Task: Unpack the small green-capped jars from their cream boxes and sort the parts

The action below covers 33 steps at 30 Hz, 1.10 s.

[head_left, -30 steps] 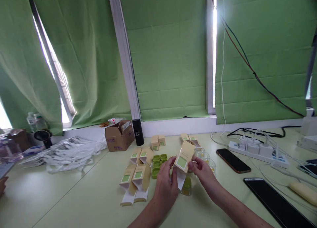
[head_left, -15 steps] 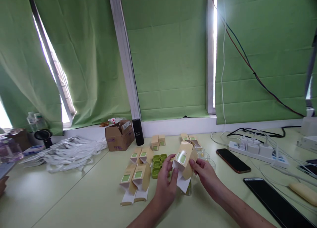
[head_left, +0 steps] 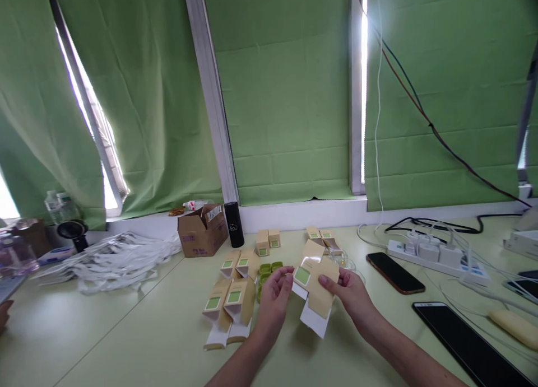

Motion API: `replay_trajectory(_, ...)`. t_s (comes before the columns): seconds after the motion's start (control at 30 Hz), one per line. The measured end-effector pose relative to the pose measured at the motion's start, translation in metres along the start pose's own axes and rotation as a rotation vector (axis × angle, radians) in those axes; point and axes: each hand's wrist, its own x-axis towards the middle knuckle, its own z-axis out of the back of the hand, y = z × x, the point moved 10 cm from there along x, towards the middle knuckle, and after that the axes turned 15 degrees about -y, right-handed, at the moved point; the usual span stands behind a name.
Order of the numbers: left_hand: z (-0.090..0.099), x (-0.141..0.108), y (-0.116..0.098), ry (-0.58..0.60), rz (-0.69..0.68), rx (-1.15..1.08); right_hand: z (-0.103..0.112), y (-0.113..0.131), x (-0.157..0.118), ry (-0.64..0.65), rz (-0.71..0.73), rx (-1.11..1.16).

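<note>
Between my hands is a small cream cardboard box [head_left: 323, 289] with a green label window and white-backed flaps hanging out. It looks partly flattened and tilted above the table. My left hand [head_left: 275, 297] pinches its left edge near the window. My right hand [head_left: 351, 292] grips its right side, thumb on the front panel. Just left of my left hand stand several similar open boxes [head_left: 241, 292] with flaps down. Small green square cups [head_left: 265, 272] are partly hidden behind my left hand. Clear round containers [head_left: 347, 258] lie behind my right hand.
Behind are more small boxes [head_left: 268, 240], a black cylinder [head_left: 234, 224] and a brown carton [head_left: 202, 230]. White straps [head_left: 121, 264] are piled at left. At right lie phones [head_left: 395, 272], a power strip [head_left: 437, 258] and cables. Another person's hand [head_left: 4, 314] shows at the left edge.
The box has turned in my hands and looks flatter, its side panel and white flaps now spread toward me. My left hand has shifted slightly left, my right hand slightly right.
</note>
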Motion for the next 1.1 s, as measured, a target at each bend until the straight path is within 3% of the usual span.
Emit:
replay_trajectory(0.2,-0.01,0.001,0.007,0.13,0.025,0.022,-0.013,0.003,-0.006,0.043,0.046,-0.047)
replay_trajectory(0.37,-0.003,0.003,0.008,0.072,0.054,-0.006,0.001,0.017,-0.006,-0.075,0.2,-0.042)
replay_trajectory(0.47,0.005,0.006,0.001,0.024,-0.021,-0.028,0.011,0.022,-0.003,-0.128,0.252,-0.04)
replay_trajectory(0.57,0.018,0.008,-0.018,-0.054,-0.259,0.034,0.019,0.022,0.0,-0.184,0.255,-0.057)
replay_trajectory(0.63,0.023,-0.001,-0.042,-0.096,-0.555,0.142,0.022,0.02,0.002,-0.21,0.252,-0.072)
replay_trajectory(0.73,0.019,-0.033,-0.075,-0.113,-1.056,0.316,0.024,0.015,0.004,-0.23,0.23,-0.076)
replay_trajectory(0.8,0.015,-0.05,-0.084,-0.146,-1.26,0.419,0.024,0.011,0.005,-0.233,0.208,-0.065)
replay_trajectory(0.93,0.012,-0.062,-0.081,-0.199,-1.385,0.569,0.023,0.005,0.007,-0.225,0.176,-0.038)
replay_trajectory(1.1,0.008,-0.058,-0.061,-0.121,-1.349,0.708,0.022,0.003,0.007,-0.208,0.154,-0.034)
